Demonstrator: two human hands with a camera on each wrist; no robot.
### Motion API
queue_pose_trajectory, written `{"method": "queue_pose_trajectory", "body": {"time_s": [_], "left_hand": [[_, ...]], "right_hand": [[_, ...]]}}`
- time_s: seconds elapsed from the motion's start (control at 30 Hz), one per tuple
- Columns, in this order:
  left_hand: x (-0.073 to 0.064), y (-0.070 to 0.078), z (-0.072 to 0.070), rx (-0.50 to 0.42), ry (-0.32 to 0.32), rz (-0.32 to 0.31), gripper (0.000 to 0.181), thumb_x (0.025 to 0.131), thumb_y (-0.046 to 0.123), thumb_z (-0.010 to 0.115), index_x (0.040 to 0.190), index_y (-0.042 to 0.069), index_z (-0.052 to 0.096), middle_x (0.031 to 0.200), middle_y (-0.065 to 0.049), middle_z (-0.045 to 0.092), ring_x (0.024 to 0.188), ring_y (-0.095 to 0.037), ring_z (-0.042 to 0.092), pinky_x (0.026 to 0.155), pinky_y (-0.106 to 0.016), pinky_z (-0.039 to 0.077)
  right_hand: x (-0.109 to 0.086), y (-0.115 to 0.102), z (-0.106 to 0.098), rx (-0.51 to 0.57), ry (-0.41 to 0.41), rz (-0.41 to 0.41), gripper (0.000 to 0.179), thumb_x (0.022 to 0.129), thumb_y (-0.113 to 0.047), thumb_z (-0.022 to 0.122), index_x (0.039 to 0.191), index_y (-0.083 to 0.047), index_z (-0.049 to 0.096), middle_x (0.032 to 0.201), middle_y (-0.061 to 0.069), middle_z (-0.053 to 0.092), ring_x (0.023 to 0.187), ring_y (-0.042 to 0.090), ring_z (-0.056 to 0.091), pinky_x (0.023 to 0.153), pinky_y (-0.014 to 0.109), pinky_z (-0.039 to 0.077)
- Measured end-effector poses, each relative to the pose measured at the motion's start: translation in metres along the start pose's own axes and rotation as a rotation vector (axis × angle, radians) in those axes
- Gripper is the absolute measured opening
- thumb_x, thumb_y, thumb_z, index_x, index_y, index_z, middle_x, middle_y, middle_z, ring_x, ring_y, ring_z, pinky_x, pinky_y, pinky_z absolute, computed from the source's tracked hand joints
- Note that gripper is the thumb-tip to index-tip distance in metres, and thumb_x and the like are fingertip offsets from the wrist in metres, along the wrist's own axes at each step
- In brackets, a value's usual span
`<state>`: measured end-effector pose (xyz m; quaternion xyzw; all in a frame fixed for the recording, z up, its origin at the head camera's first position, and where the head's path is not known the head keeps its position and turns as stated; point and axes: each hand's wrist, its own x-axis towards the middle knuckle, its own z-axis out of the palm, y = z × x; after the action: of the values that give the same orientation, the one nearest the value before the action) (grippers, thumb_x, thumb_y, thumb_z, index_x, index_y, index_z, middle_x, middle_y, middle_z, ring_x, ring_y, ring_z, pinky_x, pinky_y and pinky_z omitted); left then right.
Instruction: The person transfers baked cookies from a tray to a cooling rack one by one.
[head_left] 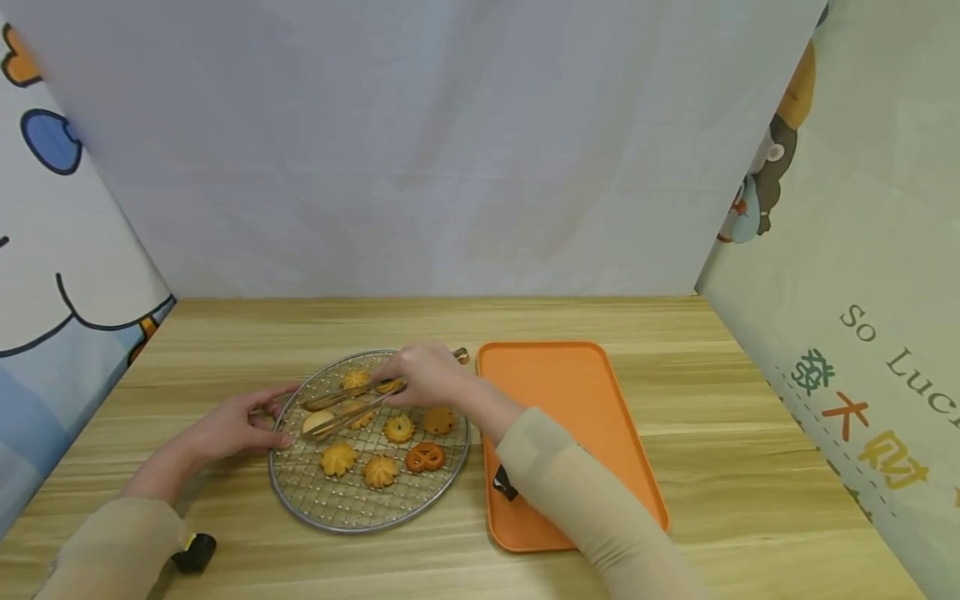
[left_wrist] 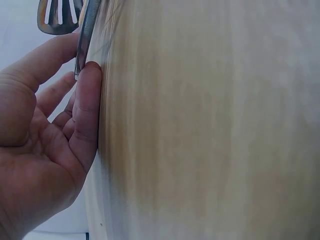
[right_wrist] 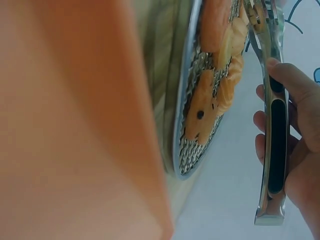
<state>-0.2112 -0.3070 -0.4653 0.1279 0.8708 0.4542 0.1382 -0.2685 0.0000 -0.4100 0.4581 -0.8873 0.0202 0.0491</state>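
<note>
My left hand [head_left: 228, 425] grips the left rim of a round wire rack [head_left: 352, 507]; in the left wrist view its thumb and fingers pinch the metal edge. Metal tongs [right_wrist: 276, 145] with dark handle inserts are held in my right hand [head_left: 431, 377] above the rack. Their two tips reach to either side of a plain round cookie [head_left: 318, 422] at the rack's left; whether they touch it I cannot tell. Around it lie several cookies: flower-shaped ones [head_left: 338, 458], a pretzel-shaped one [head_left: 425, 457] and one with a dotted face [head_left: 438, 421].
An orange rectangular tray [head_left: 555, 375] lies right of the rack, partly under my right forearm. Both are on a wood-grain table [head_left: 735, 467]. A pale curtain [head_left: 450, 167] stands at the back, with printed panels [head_left: 870, 250] at the sides.
</note>
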Motion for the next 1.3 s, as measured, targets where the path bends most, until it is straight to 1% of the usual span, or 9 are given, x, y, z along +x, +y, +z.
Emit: {"method": "queue_pose_trajectory", "body": {"time_s": [0.1,0.3,0.53,0.7,0.9,0.97,1.03,1.13,1.3], "left_hand": [[0.000,0.000,0.001,0.003,-0.001,0.003,0.092,0.073,0.020,0.079,0.147,0.004,0.027,0.111,-0.022,0.045,0.068,-0.014,0.058,0.060,-0.027,0.052],[-0.001,-0.001,0.001,0.019,0.005,-0.002,0.091,0.074,0.020,0.079,0.147,0.004,0.028,0.110,-0.022,0.046,0.065,-0.012,0.056,0.059,-0.026,0.051],[-0.001,0.001,0.000,0.010,0.000,0.003,0.091,0.075,0.019,0.079,0.148,0.004,0.026,0.112,-0.022,0.045,0.069,-0.014,0.059,0.061,-0.027,0.052],[-0.002,0.001,-0.002,0.016,0.004,-0.012,0.091,0.075,0.020,0.079,0.148,0.005,0.027,0.111,-0.022,0.045,0.067,-0.012,0.057,0.059,-0.027,0.052],[-0.002,0.000,-0.002,0.016,0.006,-0.010,0.090,0.075,0.020,0.079,0.147,0.004,0.028,0.109,-0.021,0.045,0.064,-0.010,0.053,0.057,-0.026,0.050],[-0.002,0.000,-0.002,0.015,0.006,-0.009,0.091,0.075,0.020,0.079,0.147,0.004,0.028,0.110,-0.021,0.046,0.064,-0.010,0.054,0.058,-0.026,0.051],[-0.002,0.000,-0.001,0.015,0.007,-0.007,0.091,0.075,0.020,0.079,0.147,0.004,0.028,0.110,-0.022,0.046,0.064,-0.011,0.055,0.058,-0.026,0.051],[-0.001,0.000,-0.001,0.015,0.006,-0.006,0.091,0.074,0.020,0.079,0.147,0.004,0.028,0.110,-0.022,0.047,0.064,-0.012,0.056,0.059,-0.027,0.051],[0.000,0.001,0.000,0.019,0.001,-0.004,0.091,0.074,0.020,0.079,0.147,0.004,0.027,0.111,-0.022,0.046,0.067,-0.014,0.059,0.060,-0.027,0.051]], "right_hand": [[0.000,-0.001,0.001,0.011,-0.031,0.036,0.036,0.086,-0.042,0.065,0.121,-0.034,0.064,0.122,-0.015,0.062,0.080,0.000,0.060,0.042,0.017,0.025],[0.001,-0.002,0.004,0.011,-0.061,0.062,0.038,0.087,-0.046,0.064,0.123,-0.036,0.062,0.124,-0.013,0.062,0.080,0.002,0.061,0.042,0.018,0.028],[0.000,-0.002,0.004,0.003,-0.058,0.052,0.039,0.086,-0.046,0.065,0.123,-0.036,0.062,0.118,-0.012,0.065,0.065,0.001,0.054,0.042,0.019,0.028],[-0.001,-0.003,0.000,-0.007,-0.072,0.045,0.042,0.086,-0.047,0.065,0.126,-0.036,0.060,0.121,-0.012,0.063,0.076,0.001,0.058,0.044,0.018,0.032],[-0.005,-0.003,-0.011,0.048,-0.066,0.038,0.042,0.086,-0.043,0.065,0.127,-0.033,0.060,0.125,-0.010,0.062,0.085,0.005,0.063,0.044,0.017,0.032],[-0.008,-0.002,-0.015,0.070,-0.058,0.034,0.041,0.087,-0.042,0.065,0.127,-0.033,0.060,0.126,-0.010,0.061,0.091,0.006,0.063,0.044,0.018,0.032],[-0.012,-0.001,-0.021,0.084,-0.050,0.030,0.041,0.087,-0.041,0.065,0.127,-0.032,0.060,0.127,-0.010,0.060,0.103,0.008,0.061,0.047,0.017,0.035],[-0.018,0.000,-0.030,0.095,-0.057,0.031,0.041,0.087,-0.040,0.066,0.127,-0.033,0.059,0.127,-0.009,0.060,0.109,0.009,0.059,0.050,0.018,0.039],[-0.029,0.006,-0.043,0.096,-0.056,0.032,0.042,0.087,-0.040,0.065,0.128,-0.032,0.058,0.127,-0.007,0.060,0.103,0.011,0.061,0.051,0.020,0.036]]}}
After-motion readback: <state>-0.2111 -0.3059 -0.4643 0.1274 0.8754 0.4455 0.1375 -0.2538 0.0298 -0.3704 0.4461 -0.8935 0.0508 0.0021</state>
